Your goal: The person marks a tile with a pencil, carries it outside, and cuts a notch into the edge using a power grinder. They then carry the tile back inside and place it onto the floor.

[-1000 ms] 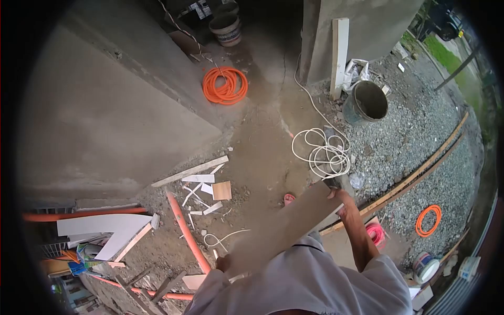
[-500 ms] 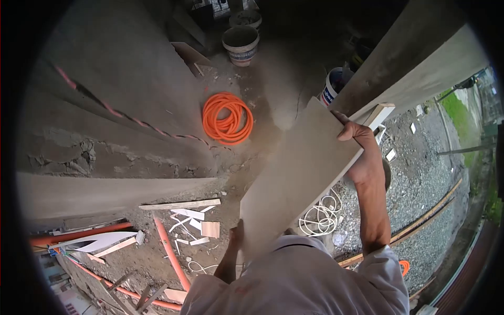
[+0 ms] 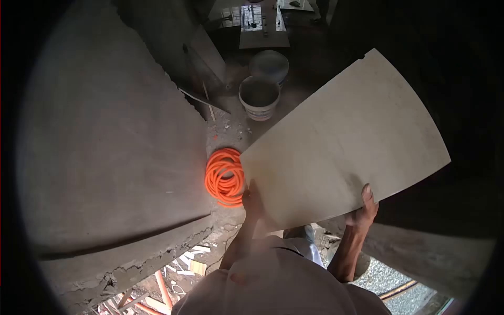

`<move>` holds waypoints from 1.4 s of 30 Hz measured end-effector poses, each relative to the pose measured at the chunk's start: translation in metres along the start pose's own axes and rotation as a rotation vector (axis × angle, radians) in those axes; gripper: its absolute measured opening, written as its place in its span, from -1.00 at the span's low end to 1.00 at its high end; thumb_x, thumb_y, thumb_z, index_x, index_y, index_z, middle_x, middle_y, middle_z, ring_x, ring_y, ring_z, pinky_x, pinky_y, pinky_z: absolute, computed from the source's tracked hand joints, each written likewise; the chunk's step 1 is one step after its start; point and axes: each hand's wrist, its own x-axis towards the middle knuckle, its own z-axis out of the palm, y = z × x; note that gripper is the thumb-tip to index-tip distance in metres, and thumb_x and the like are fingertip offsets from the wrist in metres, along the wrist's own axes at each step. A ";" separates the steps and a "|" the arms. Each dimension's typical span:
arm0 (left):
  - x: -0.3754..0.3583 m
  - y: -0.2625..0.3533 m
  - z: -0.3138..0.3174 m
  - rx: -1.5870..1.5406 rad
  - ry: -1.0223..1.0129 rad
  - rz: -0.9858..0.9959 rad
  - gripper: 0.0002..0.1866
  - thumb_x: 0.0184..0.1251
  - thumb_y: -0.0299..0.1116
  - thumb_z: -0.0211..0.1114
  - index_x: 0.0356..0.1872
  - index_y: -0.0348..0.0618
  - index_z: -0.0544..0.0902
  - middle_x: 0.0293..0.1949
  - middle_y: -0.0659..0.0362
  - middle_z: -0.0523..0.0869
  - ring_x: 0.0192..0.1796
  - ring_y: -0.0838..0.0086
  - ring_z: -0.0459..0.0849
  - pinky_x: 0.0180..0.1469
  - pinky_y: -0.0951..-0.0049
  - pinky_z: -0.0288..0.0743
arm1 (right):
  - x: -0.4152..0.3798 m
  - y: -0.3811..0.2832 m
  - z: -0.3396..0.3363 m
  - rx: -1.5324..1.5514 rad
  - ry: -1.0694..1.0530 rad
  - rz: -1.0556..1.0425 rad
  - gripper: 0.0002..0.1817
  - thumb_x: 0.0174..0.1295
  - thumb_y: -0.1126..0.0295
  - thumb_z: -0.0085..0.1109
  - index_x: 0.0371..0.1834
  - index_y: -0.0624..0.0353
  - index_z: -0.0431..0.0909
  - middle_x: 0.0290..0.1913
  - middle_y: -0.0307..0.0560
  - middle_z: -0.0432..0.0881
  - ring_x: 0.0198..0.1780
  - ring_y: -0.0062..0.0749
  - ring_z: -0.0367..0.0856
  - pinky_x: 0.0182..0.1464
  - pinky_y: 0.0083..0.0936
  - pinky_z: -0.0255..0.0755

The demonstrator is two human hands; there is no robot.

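A large, flat grey-beige board [image 3: 346, 131] spans the middle and right of the head view, its broad face turned up towards me. My right hand [image 3: 363, 207] grips its near edge, with the thumb on top and the fingers hidden beneath. At the board's left end, my left hand [image 3: 252, 205] is closed on the edge, partly in shadow. A coiled orange hose [image 3: 224, 178] lies on the floor just beyond my left hand.
Two buckets [image 3: 259, 97] stand ahead on the dark floor. A plastered wall [image 3: 115, 157] rises on the left, and another wall [image 3: 430, 252] is at lower right. Offcuts [image 3: 197, 260] and an orange pipe [image 3: 163, 289] lie on the ground at lower left.
I have moved forward between the walls, and the buckets appear nearer. The board has swung so its far end points up and right. Both hands keep hold of it.
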 end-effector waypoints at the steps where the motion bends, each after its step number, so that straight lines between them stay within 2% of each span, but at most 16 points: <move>1: 0.024 0.016 0.011 0.058 0.080 -0.028 -0.37 0.46 0.12 0.23 -0.59 -0.30 0.55 -0.64 0.27 0.50 -0.51 0.57 0.46 -0.40 0.38 0.39 | 0.038 -0.023 0.031 0.134 0.011 0.339 -0.47 0.29 0.25 0.29 0.20 0.42 0.50 0.16 0.08 0.62 0.22 -0.14 0.57 0.31 -0.14 0.41; 4: 0.076 0.084 0.047 0.153 0.212 -0.087 -0.35 0.43 0.12 0.27 -0.70 -0.23 0.45 -0.70 0.32 0.40 -0.54 0.61 0.38 -0.43 0.40 0.31 | 0.169 0.058 0.034 0.517 -0.052 0.448 -0.76 0.21 0.40 0.27 -0.16 0.36 0.63 -0.15 -0.04 0.72 -0.09 -0.25 0.69 0.15 -0.26 0.51; 5: 0.083 0.119 0.051 0.168 0.203 -0.089 -0.36 0.41 0.11 0.29 -0.70 -0.22 0.42 -0.69 0.32 0.39 -0.54 0.61 0.37 -0.45 0.39 0.28 | 0.194 0.073 0.041 0.229 -0.178 0.231 -0.80 0.18 0.44 0.25 -0.19 0.34 0.62 -0.14 -0.03 0.71 -0.09 -0.25 0.68 0.14 -0.27 0.51; 7: 0.130 0.102 0.041 0.702 0.177 0.303 -0.75 0.44 -0.16 0.24 -0.20 -0.15 0.58 -0.62 0.16 0.52 -0.53 0.40 0.49 -0.44 0.28 0.34 | 0.239 0.094 0.046 -0.259 -0.388 -0.150 -0.86 0.12 0.52 0.23 -0.25 0.30 0.61 -0.14 -0.04 0.71 -0.08 -0.25 0.67 0.13 -0.29 0.51; 9: 0.167 0.103 0.038 0.920 0.220 0.603 -0.50 0.40 -0.47 0.16 0.35 0.10 0.50 -0.51 -0.03 0.65 -0.46 0.13 0.63 -0.40 0.14 0.42 | 0.291 0.124 0.043 -0.265 -0.513 -0.059 -0.87 0.06 0.58 0.24 -0.29 0.26 0.60 -0.12 -0.05 0.69 -0.02 -0.26 0.65 0.12 -0.32 0.51; 12: 0.240 0.120 0.049 0.655 0.263 -0.006 -0.62 0.48 -0.23 0.13 0.16 -0.19 0.66 -0.31 0.00 0.75 -0.37 0.32 0.62 -0.29 0.19 0.49 | 0.367 0.180 0.053 0.349 -0.474 0.653 -0.79 0.04 0.64 0.23 -0.23 0.20 0.60 -0.06 -0.06 0.66 0.07 -0.28 0.61 0.13 -0.36 0.49; 13: 0.271 0.135 0.065 0.414 0.291 -0.259 -0.59 0.48 -0.17 0.16 0.13 -0.26 0.67 -0.36 0.06 0.73 -0.40 0.37 0.59 -0.33 0.20 0.47 | 0.385 0.185 0.073 0.271 -0.482 0.583 -0.75 0.04 0.64 0.23 -0.18 0.19 0.59 -0.04 -0.06 0.64 0.08 -0.28 0.61 0.14 -0.37 0.48; 16: 0.343 0.151 0.139 0.326 0.451 0.063 -0.51 0.42 0.00 0.26 -0.18 -0.36 0.74 -0.46 0.14 0.75 -0.39 0.35 0.66 -0.28 0.20 0.48 | 0.457 0.170 0.130 -0.208 -0.583 0.121 -0.64 0.06 0.64 0.22 -0.03 0.17 0.54 -0.02 -0.06 0.60 0.08 -0.28 0.59 0.15 -0.38 0.47; 20: 0.418 0.164 0.201 0.645 0.241 -0.083 -0.47 0.39 0.06 0.26 -0.18 -0.34 0.75 -0.53 0.19 0.68 -0.40 0.40 0.60 -0.29 0.22 0.45 | 0.596 0.177 0.189 -0.073 -0.552 0.366 -0.59 0.06 0.64 0.23 0.03 0.17 0.50 -0.02 -0.08 0.58 0.05 -0.31 0.58 0.12 -0.40 0.47; 27: 0.534 0.321 0.454 -0.108 0.254 -0.305 -0.34 0.38 0.15 0.19 0.08 -0.36 0.64 -0.19 0.10 0.71 -0.07 0.46 0.66 0.03 0.43 0.53 | 0.815 0.186 0.290 0.042 -0.637 0.395 -0.48 0.07 0.65 0.25 0.15 0.16 0.42 -0.03 -0.11 0.56 0.00 -0.36 0.57 0.08 -0.42 0.48; 30: 0.585 0.336 0.533 -0.349 0.329 -0.124 -0.36 0.38 0.20 0.18 -0.08 -0.34 0.68 -0.36 0.16 0.63 -0.25 0.51 0.55 -0.15 0.44 0.45 | 0.886 0.220 0.322 -0.216 -0.813 0.238 -0.44 0.06 0.65 0.25 0.20 0.16 0.40 -0.02 -0.13 0.55 -0.02 -0.40 0.56 0.03 -0.44 0.49; 32: 0.638 0.380 0.577 -0.328 0.421 -0.080 -0.36 0.38 0.23 0.19 -0.31 -0.31 0.73 -0.63 0.24 0.51 -0.58 0.57 0.36 -0.48 0.42 0.30 | 0.955 0.219 0.370 -0.288 -0.884 0.216 -0.41 0.05 0.66 0.26 0.22 0.17 0.39 -0.02 -0.16 0.55 -0.05 -0.45 0.55 -0.03 -0.45 0.51; 35: 0.676 0.410 0.601 0.204 0.430 0.003 -0.28 0.40 0.28 0.12 -0.25 -0.39 0.71 -0.55 0.06 0.59 -0.45 0.36 0.51 -0.29 0.23 0.42 | 1.031 0.258 0.388 -0.174 -0.952 0.335 -0.44 0.04 0.65 0.27 0.19 0.25 0.43 -0.05 -0.18 0.57 -0.06 -0.45 0.58 -0.11 -0.46 0.55; 37: 0.679 0.442 0.638 0.535 0.357 0.040 -0.21 0.38 0.34 0.09 -0.17 -0.43 0.70 -0.43 -0.12 0.69 -0.27 0.14 0.68 -0.07 0.08 0.51 | 1.073 0.212 0.458 0.102 -0.675 0.756 -0.48 0.03 0.63 0.29 0.14 0.26 0.47 -0.09 -0.16 0.59 -0.09 -0.44 0.60 -0.10 -0.44 0.56; 39: 0.699 0.455 0.658 0.752 0.300 -0.283 -0.17 0.35 0.37 0.12 -0.04 -0.42 0.70 -0.28 -0.27 0.76 -0.06 -0.04 0.76 0.09 0.11 0.52 | 1.122 0.243 0.471 0.029 -0.698 0.693 -0.49 0.04 0.62 0.28 0.14 0.26 0.48 -0.08 -0.14 0.60 -0.07 -0.41 0.62 -0.07 -0.42 0.56; 42: 0.741 0.432 0.686 0.571 0.284 -0.147 -0.24 0.25 0.31 0.31 -0.15 -0.41 0.74 -0.28 -0.13 0.80 -0.13 0.13 0.80 -0.03 0.16 0.59 | 1.167 0.315 0.441 -0.099 -0.710 0.657 -0.50 0.04 0.62 0.28 0.13 0.26 0.49 -0.06 -0.11 0.63 -0.06 -0.36 0.65 -0.02 -0.39 0.56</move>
